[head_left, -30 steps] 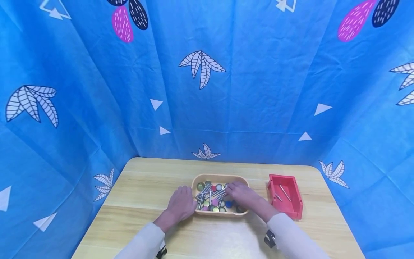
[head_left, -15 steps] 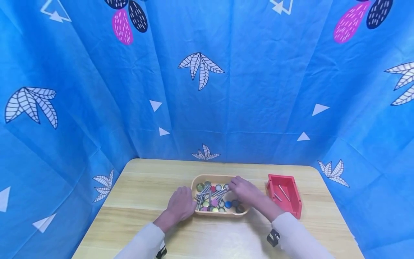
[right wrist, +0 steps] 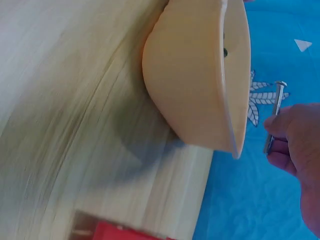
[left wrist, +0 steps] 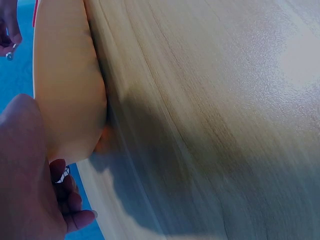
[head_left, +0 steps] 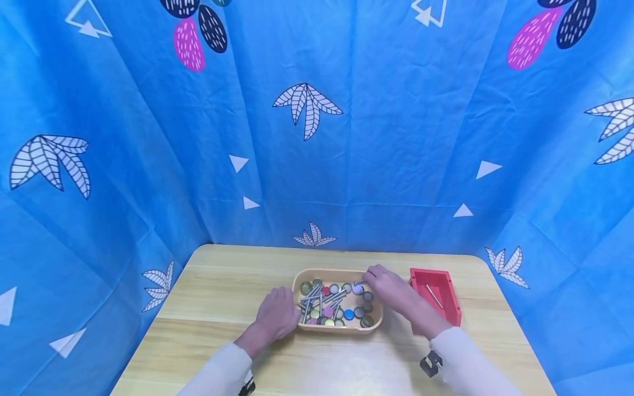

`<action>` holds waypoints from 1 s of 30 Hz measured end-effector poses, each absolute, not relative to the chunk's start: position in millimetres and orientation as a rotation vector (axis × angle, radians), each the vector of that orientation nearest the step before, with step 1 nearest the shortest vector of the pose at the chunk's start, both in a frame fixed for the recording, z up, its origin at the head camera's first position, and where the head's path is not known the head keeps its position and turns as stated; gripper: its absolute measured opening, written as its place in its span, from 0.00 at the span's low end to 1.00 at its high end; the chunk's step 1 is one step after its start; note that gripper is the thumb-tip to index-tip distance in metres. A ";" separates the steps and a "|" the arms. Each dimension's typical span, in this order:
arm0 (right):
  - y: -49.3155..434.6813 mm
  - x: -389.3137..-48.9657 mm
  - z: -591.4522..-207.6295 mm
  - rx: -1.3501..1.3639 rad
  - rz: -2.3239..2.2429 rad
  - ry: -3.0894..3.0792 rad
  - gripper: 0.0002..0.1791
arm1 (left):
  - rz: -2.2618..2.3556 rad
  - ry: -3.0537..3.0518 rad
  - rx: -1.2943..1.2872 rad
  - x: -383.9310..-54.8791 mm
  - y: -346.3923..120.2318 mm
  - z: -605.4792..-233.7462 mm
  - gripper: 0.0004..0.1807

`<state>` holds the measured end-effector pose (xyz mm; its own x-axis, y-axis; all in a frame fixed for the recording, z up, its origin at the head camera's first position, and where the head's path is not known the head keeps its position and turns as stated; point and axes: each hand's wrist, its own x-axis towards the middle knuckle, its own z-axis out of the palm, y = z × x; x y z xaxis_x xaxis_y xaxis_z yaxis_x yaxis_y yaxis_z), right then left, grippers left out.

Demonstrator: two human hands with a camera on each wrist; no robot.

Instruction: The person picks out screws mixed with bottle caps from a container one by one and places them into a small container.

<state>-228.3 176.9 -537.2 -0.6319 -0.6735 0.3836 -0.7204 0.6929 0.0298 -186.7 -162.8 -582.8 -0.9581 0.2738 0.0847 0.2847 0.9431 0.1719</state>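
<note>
A shallow tan plastic tray (head_left: 337, 329) holds several silver bolts (head_left: 321, 303) and several round coloured caps (head_left: 349, 314). At the tray's left end my left hand (head_left: 277, 312) grips the rim, thumb on top and fingers curled below, as the left wrist view shows. My right hand (head_left: 391, 289) is above the tray's right end. Between thumb and fingers it pinches one silver bolt (right wrist: 276, 112), head up and slightly tilted in the right wrist view, apart from the tray wall (right wrist: 195, 75).
Right of the tray stands a red bin (head_left: 453, 300) with a bolt (head_left: 434, 296) inside; my right forearm hides part of it. The wooden table (head_left: 238, 275) ends at a blue patterned curtain (head_left: 396, 137) behind and on both sides.
My right hand has drawn up and rightward out of the tray toward the red bin, carrying a bolt. More caps at the tray's right end now show. The left hand stays put.
</note>
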 end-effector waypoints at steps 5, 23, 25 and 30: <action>190.3 -226.6 -534.7 1.029 0.219 -2.574 0.22 | -0.282 -3.030 -0.432 -186.9 -162.0 -583.2 0.11; 238.9 -212.1 -528.4 0.807 0.209 -2.774 0.39 | -0.340 -3.040 -0.437 -186.6 -161.9 -584.0 0.12; 244.6 -211.7 -530.8 0.814 0.191 -2.752 0.38 | -0.339 -3.039 -0.440 -187.2 -162.3 -584.8 0.12; 256.6 -212.8 -539.1 0.792 0.220 -2.688 0.18 | -0.324 -3.044 -0.437 -188.3 -163.0 -583.9 0.13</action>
<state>-212.8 256.6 -539.1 -0.7916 -0.4986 0.3532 -0.5494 0.8338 -0.0543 -188.3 -163.0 -583.9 -0.9589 0.2728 0.0779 0.2831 0.9382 0.1993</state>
